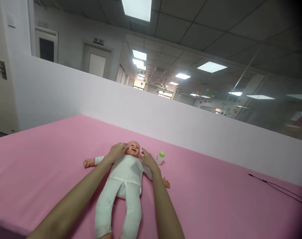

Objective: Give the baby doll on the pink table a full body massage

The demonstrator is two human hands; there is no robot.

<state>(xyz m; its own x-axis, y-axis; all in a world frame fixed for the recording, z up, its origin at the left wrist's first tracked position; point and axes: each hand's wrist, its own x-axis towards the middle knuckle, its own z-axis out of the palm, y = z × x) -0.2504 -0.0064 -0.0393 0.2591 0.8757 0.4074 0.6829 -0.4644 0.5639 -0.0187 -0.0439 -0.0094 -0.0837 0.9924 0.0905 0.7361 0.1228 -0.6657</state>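
Baby doll in white suit (126, 176) lies on its back on a pink mat (41, 186), feet toward the person, head pointing at the white wall (151, 126). Left hand (117, 152) rests open and cupped against the doll's head (134, 148), fingers at the cheek, not gripping; right hand (148, 158) is open, fingers spread, at the other cheek, contact unclear. Small bottle with green cap (160, 158) stands just beside the right hand, black cord (275, 189) well off on the mat.
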